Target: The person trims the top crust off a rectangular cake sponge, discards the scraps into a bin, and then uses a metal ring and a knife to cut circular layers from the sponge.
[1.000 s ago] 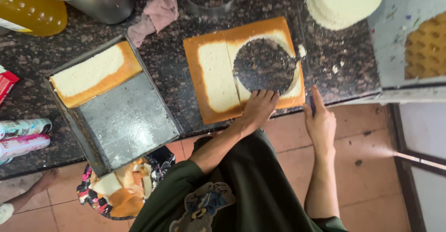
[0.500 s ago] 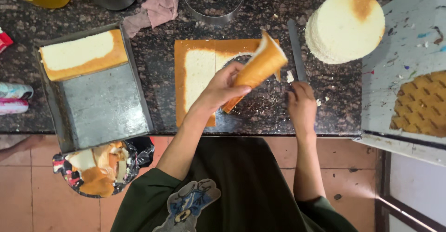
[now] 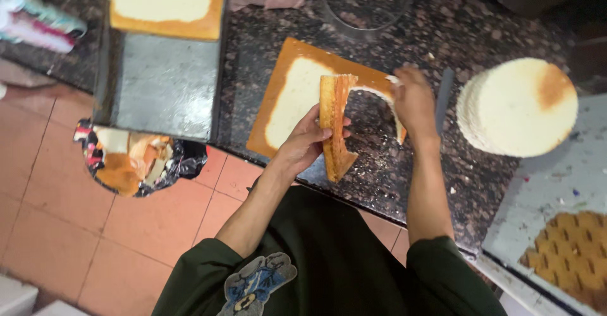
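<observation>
Left hand [image 3: 305, 144]: we saw fingers closed around a curved cake trimming [image 3: 335, 126], lifted off the counter
Right hand [image 3: 414, 101]: fingers pinched the sponge sheet's [image 3: 297, 98] cut edge

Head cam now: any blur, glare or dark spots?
Head view: left hand and cake strip fairly sharp, right hand slightly smeared; soft sheen on the metal tray, no hard glare; top right corner falls into dark shadow; round cake stack evenly lit.
</observation>
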